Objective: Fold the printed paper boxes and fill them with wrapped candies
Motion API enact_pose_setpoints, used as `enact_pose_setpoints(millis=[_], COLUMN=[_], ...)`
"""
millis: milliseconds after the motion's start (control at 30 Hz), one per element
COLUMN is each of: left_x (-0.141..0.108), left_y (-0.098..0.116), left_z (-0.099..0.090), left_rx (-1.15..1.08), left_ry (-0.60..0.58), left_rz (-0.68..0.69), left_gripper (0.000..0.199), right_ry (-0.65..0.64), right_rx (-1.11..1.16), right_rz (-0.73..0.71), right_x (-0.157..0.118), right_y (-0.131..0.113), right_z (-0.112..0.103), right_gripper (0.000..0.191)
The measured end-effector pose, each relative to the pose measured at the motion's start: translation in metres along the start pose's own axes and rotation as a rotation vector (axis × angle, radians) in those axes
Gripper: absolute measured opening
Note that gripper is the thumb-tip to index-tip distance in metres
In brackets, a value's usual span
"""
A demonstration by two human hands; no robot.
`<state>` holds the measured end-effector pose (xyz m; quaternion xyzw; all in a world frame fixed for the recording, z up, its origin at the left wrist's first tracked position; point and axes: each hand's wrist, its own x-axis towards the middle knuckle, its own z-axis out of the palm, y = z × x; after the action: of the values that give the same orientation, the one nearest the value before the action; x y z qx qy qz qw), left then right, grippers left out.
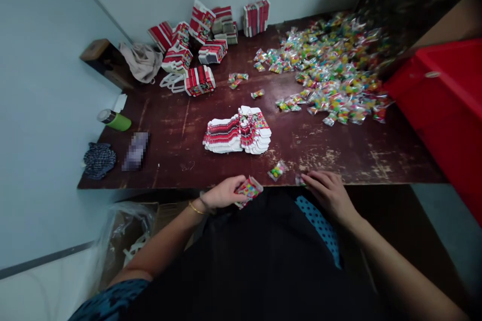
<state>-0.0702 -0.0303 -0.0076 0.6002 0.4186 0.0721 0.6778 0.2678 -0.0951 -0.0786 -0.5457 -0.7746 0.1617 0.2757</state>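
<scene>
My left hand [227,192] is closed round a small red printed box [250,189] at the table's front edge. To the right, the fingers of my right hand [328,191] are closed on a small candy packet [300,180], partly hidden by the fingertips. Between the hands lies another clear packet of colourful candies [277,170]. Beyond them, a fanned stack of flat red and white boxes [237,131] rests on the dark red table [169,135].
A large heap of candy packets [335,70] covers the back right, beside a red bin [437,90]. Bundles of folded boxes [199,80] stand at the back left. A green bottle [119,121], a dark cloth [99,160] and a cardboard box [109,62] are at the left.
</scene>
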Motion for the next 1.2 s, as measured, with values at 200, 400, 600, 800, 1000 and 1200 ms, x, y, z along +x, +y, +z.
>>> enact_pose_setpoints(millis=[200,400,600,800,1000,1200], left_x=[0.036,0.041,0.039,0.041,0.046,0.049], left_y=[-0.007,0.0,0.003,0.008,0.014,0.016], left_z=[0.058,0.072,0.069,0.068,0.071,0.068], left_rx=[-0.385,-0.312,-0.283,-0.457,-0.449,-0.159], left_ry=[-0.018,-0.006,0.088,0.186,0.102,0.13], left_rz=[-0.051,0.041,0.059,0.028,0.064,0.157], left_gripper=[0.056,0.053,0.059,0.066,0.058,0.043], right_ry=[-0.069,-0.045,-0.162,0.033,-0.003,-0.124], right_rx=[0.505,0.456,0.371,0.522,1.024,0.806], right_rz=[0.191,0.19,-0.058,0.105,0.51,0.315], right_x=[0.024,0.07,0.068,0.05,0.044,0.054], right_y=[-0.071,-0.071,-0.079,-0.091,-0.089,-0.09], right_z=[-0.01,-0.024,-0.015,-0.002,0.004,-0.008], right_gripper=[0.017,0.016,0.027,0.021,0.039,0.023])
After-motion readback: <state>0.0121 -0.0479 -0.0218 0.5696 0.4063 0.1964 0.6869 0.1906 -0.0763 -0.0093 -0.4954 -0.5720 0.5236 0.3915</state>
